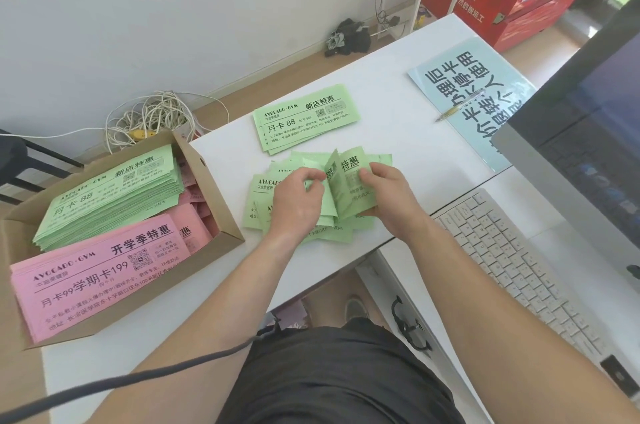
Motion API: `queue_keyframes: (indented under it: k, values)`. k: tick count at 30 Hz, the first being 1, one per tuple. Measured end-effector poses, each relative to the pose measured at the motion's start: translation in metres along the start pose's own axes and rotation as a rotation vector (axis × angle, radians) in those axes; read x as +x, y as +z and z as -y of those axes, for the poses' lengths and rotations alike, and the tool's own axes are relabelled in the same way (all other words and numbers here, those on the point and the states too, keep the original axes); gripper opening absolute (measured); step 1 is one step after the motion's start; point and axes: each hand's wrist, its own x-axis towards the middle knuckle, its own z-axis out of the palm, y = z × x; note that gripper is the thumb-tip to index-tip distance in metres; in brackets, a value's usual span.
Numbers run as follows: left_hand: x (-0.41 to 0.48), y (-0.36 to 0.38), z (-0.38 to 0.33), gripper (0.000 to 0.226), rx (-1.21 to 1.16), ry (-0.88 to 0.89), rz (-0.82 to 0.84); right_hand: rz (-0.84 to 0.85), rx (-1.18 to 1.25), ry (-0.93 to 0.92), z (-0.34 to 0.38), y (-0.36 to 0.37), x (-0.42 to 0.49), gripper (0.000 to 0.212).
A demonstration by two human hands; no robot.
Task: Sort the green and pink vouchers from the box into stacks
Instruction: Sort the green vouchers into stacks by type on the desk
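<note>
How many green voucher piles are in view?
3: a thick stack in the box, a neat stack on the desk, a loose heap under the left hand and right hand. More may be hidden.

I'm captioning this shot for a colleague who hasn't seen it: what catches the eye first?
The left hand and the right hand grip a bent bundle of loose green vouchers at the middle of the white desk, with a tidy green stack just beyond. At the left, a cardboard box holds bright pink vouchers nearest the person and more green vouchers behind them.
</note>
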Motion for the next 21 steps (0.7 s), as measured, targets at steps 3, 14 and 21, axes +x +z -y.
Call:
queue_keyframes:
  k: [3,14,21]
  values:
    - [-0.004,0.001,-0.004,0.035,-0.056,-0.027,-0.005,0.036,0.011,-0.013,0.000,0.007,-0.001,0.023]
    - [0.000,-0.011,0.007,0.049,-0.121,-0.057,-0.035,-0.190,-0.442,-0.047,0.006,-0.011,0.008,0.019]
    - [-0.006,0.006,-0.006,0.062,-0.145,-0.043,0.100,-0.067,-0.302,0.020,0.011,0.006,0.001,0.030]
